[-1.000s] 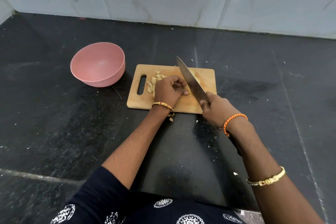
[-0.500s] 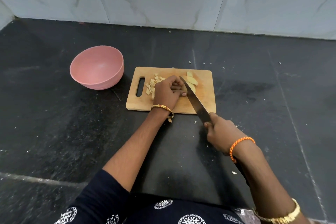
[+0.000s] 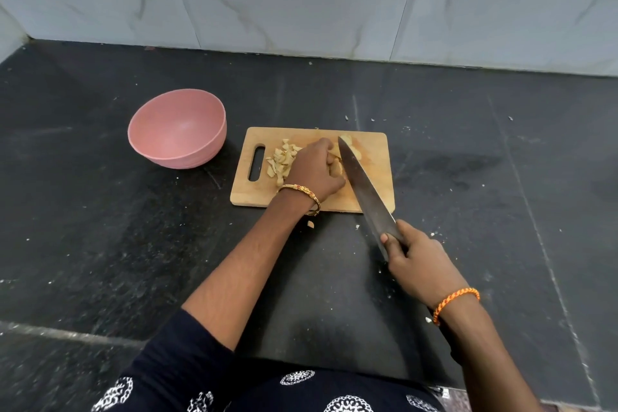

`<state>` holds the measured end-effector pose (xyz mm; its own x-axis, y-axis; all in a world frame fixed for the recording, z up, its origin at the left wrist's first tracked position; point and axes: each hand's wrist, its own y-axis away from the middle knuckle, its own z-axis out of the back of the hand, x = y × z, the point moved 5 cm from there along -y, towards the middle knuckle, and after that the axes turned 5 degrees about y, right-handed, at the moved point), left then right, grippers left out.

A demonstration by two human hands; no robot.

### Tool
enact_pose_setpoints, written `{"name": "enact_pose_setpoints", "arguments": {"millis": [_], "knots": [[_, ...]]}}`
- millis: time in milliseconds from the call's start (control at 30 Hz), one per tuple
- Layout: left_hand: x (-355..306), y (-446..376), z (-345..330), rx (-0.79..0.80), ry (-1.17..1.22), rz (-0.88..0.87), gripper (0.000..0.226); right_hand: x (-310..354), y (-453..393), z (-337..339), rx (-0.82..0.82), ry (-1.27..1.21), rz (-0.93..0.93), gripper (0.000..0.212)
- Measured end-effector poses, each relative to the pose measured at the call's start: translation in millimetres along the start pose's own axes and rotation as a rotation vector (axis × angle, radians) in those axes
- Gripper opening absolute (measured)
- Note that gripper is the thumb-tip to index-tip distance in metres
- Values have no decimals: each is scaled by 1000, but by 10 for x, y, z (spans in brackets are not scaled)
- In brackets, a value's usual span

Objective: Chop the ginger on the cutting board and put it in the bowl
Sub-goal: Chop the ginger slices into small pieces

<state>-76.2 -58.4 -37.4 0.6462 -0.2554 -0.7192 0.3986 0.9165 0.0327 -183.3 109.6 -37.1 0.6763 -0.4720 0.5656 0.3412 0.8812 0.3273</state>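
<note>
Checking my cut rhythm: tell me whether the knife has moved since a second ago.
Yes. The knife has slid back toward the person along the cutting board; the right hand now grips it off the board's near edge.

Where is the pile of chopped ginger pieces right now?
In the head view, the chopped ginger pieces lie on the left part of the wooden cutting board, between its handle slot and the left hand, with the pink bowl further left.

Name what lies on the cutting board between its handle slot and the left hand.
In the head view, a pile of chopped ginger pieces lies on the wooden cutting board, between the handle slot and the left hand.
</note>
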Motion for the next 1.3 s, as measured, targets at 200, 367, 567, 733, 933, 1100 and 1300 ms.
{"name": "enact_pose_setpoints", "arguments": {"millis": [200,367,567,733,933,1100,1300], "knots": [[-51,42,-30,-22,-160,55,29,-55,11,-3,-49,-46,-10,18],[-190,93,-85,-178,-251,55,12,-57,-21,9,-79,-56,10,18],[-165,183,-84,-281,-245,21,12,12,-144,-16,-88,-79,26,18],[-160,244,-32,-223,-201,56,25,102,-348,-7,-91,-83,20,22],[-70,350,-70,-63,-162,57,26,172,-459,110,-124,-117,29,25],[-7,325,-6,-49,-82,92,32,111,-378,87,-88,-130,17,24],[-69,340,-60,-64,-22,82,42,72,-241,-39,-53,-139,19,23]]}}
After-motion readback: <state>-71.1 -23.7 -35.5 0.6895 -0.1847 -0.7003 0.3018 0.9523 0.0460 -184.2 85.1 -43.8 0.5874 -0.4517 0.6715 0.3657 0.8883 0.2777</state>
